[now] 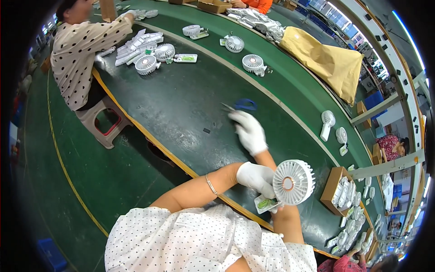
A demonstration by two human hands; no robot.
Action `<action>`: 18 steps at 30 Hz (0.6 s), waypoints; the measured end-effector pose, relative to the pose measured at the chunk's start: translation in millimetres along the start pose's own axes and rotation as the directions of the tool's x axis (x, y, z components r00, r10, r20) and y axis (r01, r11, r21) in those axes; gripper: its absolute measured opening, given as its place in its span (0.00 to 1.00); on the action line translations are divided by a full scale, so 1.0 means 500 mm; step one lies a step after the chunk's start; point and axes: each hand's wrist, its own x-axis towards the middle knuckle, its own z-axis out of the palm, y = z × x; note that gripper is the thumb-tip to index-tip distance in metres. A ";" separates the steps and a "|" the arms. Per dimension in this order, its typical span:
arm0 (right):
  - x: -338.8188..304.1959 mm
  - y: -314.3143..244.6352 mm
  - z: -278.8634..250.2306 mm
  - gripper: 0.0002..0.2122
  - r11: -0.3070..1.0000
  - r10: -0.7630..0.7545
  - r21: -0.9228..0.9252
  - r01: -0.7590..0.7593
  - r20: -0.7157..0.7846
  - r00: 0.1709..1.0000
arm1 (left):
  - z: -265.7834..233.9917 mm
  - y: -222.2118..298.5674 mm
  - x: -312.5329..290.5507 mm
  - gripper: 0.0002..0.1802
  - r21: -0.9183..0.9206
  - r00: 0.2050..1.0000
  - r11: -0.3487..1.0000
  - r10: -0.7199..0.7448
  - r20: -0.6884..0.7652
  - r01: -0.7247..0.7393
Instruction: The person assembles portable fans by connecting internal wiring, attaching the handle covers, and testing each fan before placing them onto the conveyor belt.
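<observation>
dotted shirt (195, 238) nearest. left hand (256, 177) clamped on white fan (292, 182), over near side of green table (176, 95). right hand (250, 133) just by blue-handled scissors (245, 104); blurred, cannot tell if closed.

A white fan (293, 181), held in the left hand (256, 177), shows its round ribbed grille and copper-coloured centre ring; green parts (263, 204) show at its handle. Blue-handled scissors (245, 104) lie on the worktop (181, 90), blades pointing left.

The fan (293, 182) partly hides the right forearm (288, 225).
</observation>
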 end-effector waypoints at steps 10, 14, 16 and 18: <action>0.068 0.062 -0.003 0.16 0.990 0.089 -0.091 -0.107 -0.181 0.979 | 0.000 0.027 0.000 0.21 -0.198 0.998 0.980 -0.045 -0.045 0.035; 0.037 0.033 -0.045 0.16 0.900 0.367 0.231 -0.369 0.056 0.929 | 0.001 0.018 -0.003 0.22 0.018 0.998 0.999 -0.048 -0.051 0.049; 0.026 0.028 -0.052 0.16 0.910 0.308 0.269 -0.316 0.074 0.949 | -0.006 0.014 0.004 0.20 -0.017 0.995 1.000 -0.018 -0.098 0.017; 0.008 0.017 -0.066 0.17 0.844 0.349 0.369 -0.389 0.173 0.921 | -0.006 0.000 0.013 0.21 -0.132 0.985 0.991 0.000 -0.172 -0.023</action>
